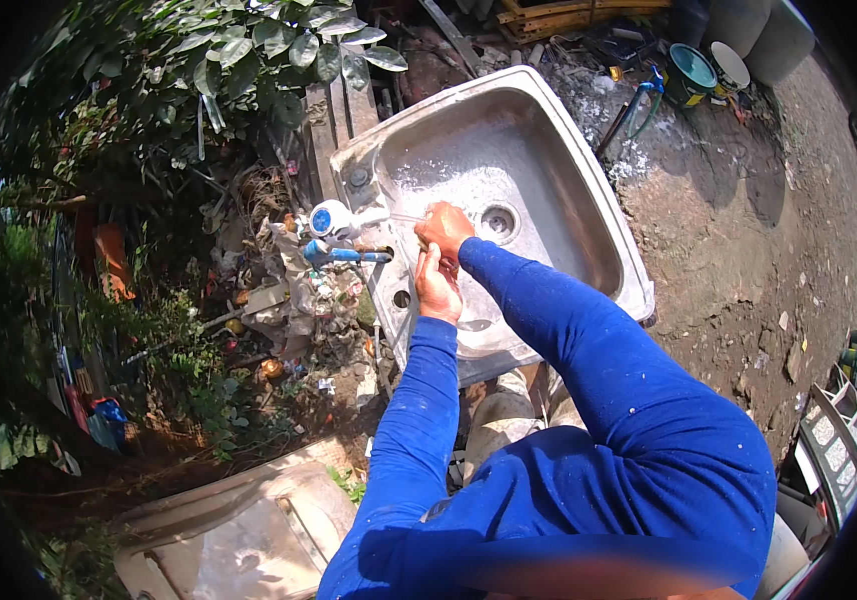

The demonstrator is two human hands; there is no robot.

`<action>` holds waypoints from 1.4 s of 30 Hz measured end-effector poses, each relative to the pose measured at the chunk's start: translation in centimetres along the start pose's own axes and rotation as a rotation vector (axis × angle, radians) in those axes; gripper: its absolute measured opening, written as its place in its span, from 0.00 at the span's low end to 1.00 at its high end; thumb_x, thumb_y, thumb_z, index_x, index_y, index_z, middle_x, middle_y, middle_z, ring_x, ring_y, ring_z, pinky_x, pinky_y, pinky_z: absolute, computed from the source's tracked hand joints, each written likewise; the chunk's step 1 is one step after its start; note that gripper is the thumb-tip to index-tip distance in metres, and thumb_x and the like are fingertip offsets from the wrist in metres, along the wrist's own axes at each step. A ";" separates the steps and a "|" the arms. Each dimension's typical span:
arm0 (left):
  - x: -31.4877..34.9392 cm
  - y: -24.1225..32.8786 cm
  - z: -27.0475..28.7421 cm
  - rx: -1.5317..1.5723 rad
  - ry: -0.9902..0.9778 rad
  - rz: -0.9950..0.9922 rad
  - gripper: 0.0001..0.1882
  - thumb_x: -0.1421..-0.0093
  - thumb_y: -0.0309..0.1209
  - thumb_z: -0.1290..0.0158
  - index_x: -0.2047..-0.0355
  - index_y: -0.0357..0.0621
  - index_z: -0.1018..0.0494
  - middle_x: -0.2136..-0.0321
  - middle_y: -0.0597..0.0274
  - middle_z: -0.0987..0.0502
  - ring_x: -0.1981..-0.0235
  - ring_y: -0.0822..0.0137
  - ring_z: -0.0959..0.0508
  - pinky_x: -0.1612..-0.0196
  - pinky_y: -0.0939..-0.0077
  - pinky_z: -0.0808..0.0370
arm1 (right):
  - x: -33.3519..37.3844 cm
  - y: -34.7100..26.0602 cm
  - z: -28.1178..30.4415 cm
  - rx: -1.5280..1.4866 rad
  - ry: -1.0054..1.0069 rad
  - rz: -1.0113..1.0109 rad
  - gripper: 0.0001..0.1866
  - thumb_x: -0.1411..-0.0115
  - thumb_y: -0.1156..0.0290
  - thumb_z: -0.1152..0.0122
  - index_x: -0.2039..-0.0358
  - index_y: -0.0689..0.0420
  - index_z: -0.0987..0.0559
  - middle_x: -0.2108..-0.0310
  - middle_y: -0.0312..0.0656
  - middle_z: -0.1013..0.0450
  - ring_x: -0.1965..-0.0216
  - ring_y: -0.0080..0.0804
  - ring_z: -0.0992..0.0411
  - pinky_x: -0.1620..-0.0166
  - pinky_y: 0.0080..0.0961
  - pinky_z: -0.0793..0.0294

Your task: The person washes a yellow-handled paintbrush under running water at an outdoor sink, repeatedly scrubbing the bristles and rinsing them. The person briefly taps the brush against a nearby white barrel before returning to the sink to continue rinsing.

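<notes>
Touching hands, head view: left hand [438, 290] meets right hand [446, 230]; whether either is open or closed cannot be told.
Sink [554, 180]: metal, beneath both hands.
Drain [499, 224]: right of them.
Tap [330, 218]: white, blue-faced, left of the right hand.

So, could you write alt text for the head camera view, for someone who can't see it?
A person's right hand and left hand are held close together over a worn grey sink outdoors, near a white tap with a round blue face. Both arms wear long blue sleeves. Leafy plants crowd the upper left; dirt ground lies to the right.
</notes>
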State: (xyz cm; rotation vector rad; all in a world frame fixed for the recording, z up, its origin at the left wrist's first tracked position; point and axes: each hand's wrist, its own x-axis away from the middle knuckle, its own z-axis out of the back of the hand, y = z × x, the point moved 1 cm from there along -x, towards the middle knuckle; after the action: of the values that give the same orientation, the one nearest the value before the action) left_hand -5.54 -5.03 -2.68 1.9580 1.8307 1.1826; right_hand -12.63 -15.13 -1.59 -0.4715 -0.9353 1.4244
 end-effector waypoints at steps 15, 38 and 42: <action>-4.3 1.7 -3.7 -0.245 -0.109 0.198 0.26 0.39 0.19 0.59 0.39 0.45 0.37 0.49 0.59 0.28 0.54 0.65 0.22 0.46 0.68 0.26 | -1.0 2.9 3.2 -0.568 0.080 0.037 0.26 0.33 0.50 0.52 0.63 0.63 0.19 0.62 0.58 0.22 0.58 0.57 0.24 0.52 0.42 0.27; -7.2 0.5 -0.9 0.070 -0.225 0.146 0.35 0.31 0.59 0.63 0.34 0.50 0.40 0.41 0.54 0.30 0.41 0.52 0.31 0.35 0.56 0.38 | 1.0 -1.2 1.5 -0.219 -0.052 0.229 0.47 0.34 0.38 0.54 0.31 0.68 0.44 0.31 0.62 0.46 0.29 0.55 0.49 0.29 0.43 0.50; -6.3 0.7 -2.6 0.025 -0.077 0.188 0.30 0.31 0.58 0.60 0.38 0.53 0.35 0.46 0.64 0.26 0.46 0.62 0.26 0.45 0.63 0.27 | -1.1 -0.4 1.0 -0.218 -0.078 0.224 0.46 0.34 0.39 0.54 0.30 0.66 0.45 0.30 0.61 0.48 0.27 0.53 0.51 0.27 0.39 0.53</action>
State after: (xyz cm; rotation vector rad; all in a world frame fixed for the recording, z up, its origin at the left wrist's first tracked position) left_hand -6.12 -11.84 -3.06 2.1976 1.6629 1.1218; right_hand -12.99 -16.49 -0.97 -0.7052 -1.1347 1.5579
